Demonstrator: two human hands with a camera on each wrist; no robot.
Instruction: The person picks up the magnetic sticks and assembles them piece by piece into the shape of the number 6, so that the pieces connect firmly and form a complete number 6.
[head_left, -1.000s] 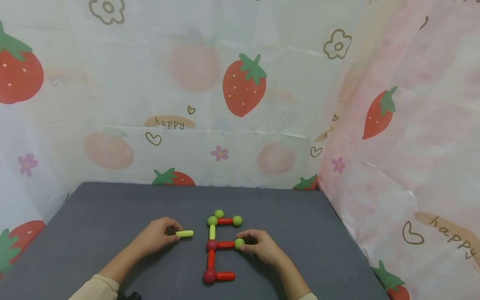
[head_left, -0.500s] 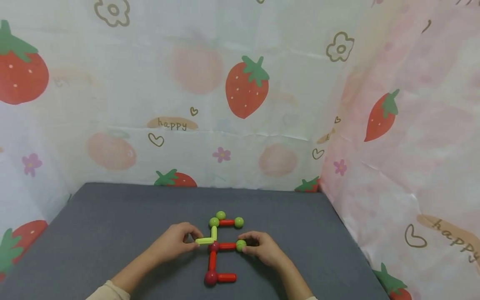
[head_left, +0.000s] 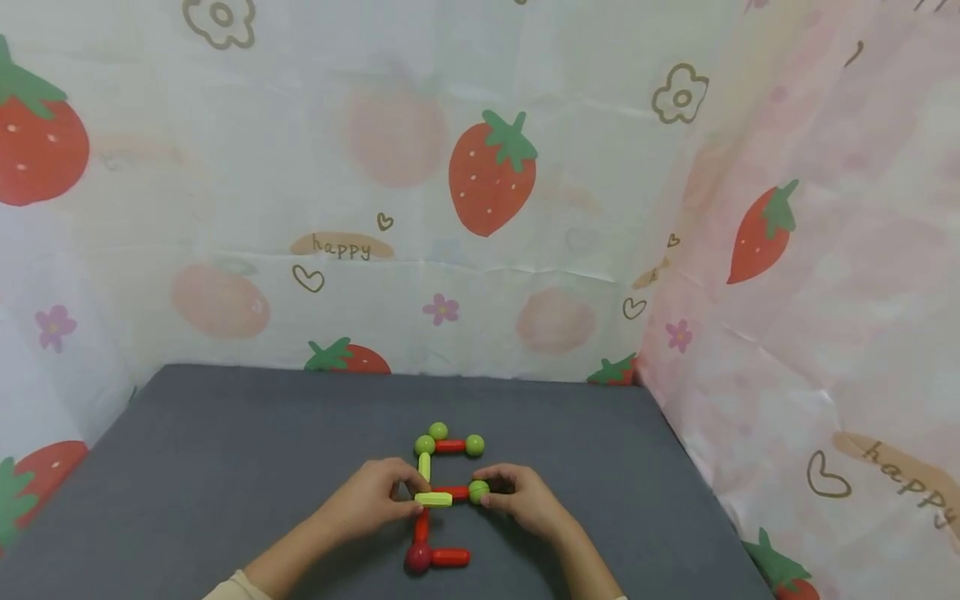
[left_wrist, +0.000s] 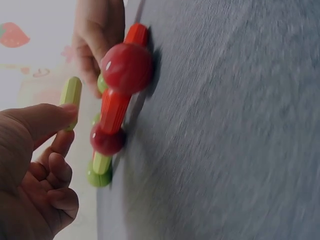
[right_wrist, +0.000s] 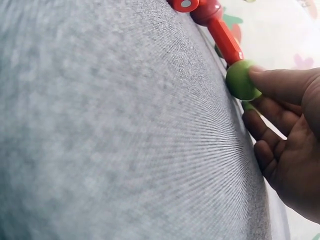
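My left hand (head_left: 375, 500) pinches a yellow-green magnetic rod (head_left: 433, 500) between thumb and fingertips. In the head view that rod overlaps the middle of a figure built from rods and balls, and hides its middle red ball (left_wrist: 108, 139). The left wrist view has the rod held up beside the figure. My right hand (head_left: 528, 498) pinches a green ball (head_left: 478, 492), which sits on the end of the middle red rod (right_wrist: 226, 42). Below are a larger-looking red ball (head_left: 418, 557) and a red rod (head_left: 452, 557) pointing right.
The figure's upper part has a yellow-green upright rod (head_left: 424, 465), a green corner ball (head_left: 424, 445), a red rod (head_left: 451, 447) and a green end ball (head_left: 475, 445). Another green ball (head_left: 438, 431) lies just behind. A strawberry-print curtain (head_left: 375, 167) backs the grey table (head_left: 585, 425).
My left hand has carried the yellow-green rod rightward and nearer to me, from left of the figure to over its middle. My right hand stays on the green ball.
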